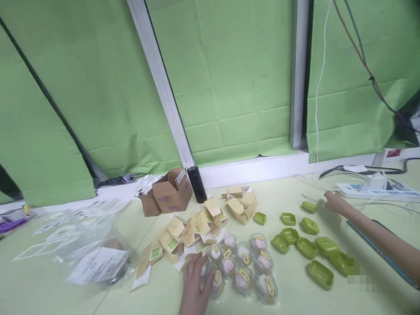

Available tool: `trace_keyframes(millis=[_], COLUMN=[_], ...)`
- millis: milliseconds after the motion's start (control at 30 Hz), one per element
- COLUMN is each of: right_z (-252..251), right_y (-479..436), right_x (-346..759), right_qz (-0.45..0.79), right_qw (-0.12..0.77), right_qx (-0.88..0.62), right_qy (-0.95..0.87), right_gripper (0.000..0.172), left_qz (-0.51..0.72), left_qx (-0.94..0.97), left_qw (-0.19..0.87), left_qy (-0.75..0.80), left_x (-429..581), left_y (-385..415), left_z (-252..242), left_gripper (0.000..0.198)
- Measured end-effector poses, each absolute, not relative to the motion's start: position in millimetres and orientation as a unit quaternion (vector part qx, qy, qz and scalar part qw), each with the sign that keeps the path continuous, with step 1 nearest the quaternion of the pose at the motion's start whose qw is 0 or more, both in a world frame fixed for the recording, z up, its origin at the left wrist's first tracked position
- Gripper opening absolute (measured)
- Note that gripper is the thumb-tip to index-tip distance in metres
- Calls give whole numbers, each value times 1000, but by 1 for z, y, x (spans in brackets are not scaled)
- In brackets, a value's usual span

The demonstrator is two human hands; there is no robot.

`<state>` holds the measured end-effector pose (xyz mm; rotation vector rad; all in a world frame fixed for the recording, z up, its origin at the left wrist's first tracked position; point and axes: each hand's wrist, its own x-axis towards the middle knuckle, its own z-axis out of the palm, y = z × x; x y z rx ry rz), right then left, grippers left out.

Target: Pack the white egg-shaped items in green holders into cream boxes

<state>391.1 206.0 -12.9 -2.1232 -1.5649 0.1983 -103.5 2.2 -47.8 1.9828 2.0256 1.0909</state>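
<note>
My left hand (pixel 196 280) rests at the near left edge of a cluster of small clear plastic shells (pixel 243 280). Its fingers and thumb are spread against one of them. Inside the shells are pale pink and white rounded items, with yellow loops on top. On the right, my right hand (pixel 333 202) is at the end of an outstretched arm, fingers curled in by a thin white cable (pixel 310 197). What lies in those fingers, if anything, is too small to make out. Several green plastic trays (pixel 306 248) lie between the hands, one close below my right hand.
Folded tan cards (pixel 173 227) are piled behind the shells. An opened cardboard box (pixel 172 192) and a black cylinder (pixel 197 186) stand at the back. Left lies a clear bag with a white label (pixel 98 264). A white power strip (pixel 374 191) and a flat dark device (pixel 382 249) are on the right.
</note>
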Motion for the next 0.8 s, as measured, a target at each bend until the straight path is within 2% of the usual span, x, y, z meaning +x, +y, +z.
trace_keyframes(millis=[133, 233, 300, 433, 600, 700, 800], right_z=[0, 6, 8, 5, -4, -9, -12], right_y=[189, 150, 111, 38, 10, 17, 26], right_x=[373, 338, 306, 248, 216, 212, 213], right_qz=[128, 156, 181, 253, 246, 192, 133], right_qw=[192, 199, 211, 229, 225, 222, 215], right_qx=[-766, -694, -624, -417, -408, -408, -414], right_qy=[-600, -674, -730, -843, -850, -864, -874], right_gripper=[22, 29, 36, 41, 57, 49, 41], left_qz=[344, 316, 310, 288, 259, 255, 248], left_qx=[655, 674, 679, 685, 696, 718, 734], left_qw=[71, 57, 35, 31, 57, 56, 38], left_qy=[669, 666, 664, 668, 667, 646, 631], left_x=[-93, -86, -78, -55, -29, -25, -25], left_y=[-8, -10, -8, -2, 4, 8, 12], left_z=[-58, -68, -73, -79, -77, -76, -76], left_gripper=[46, 64, 70, 69, 74, 72, 61])
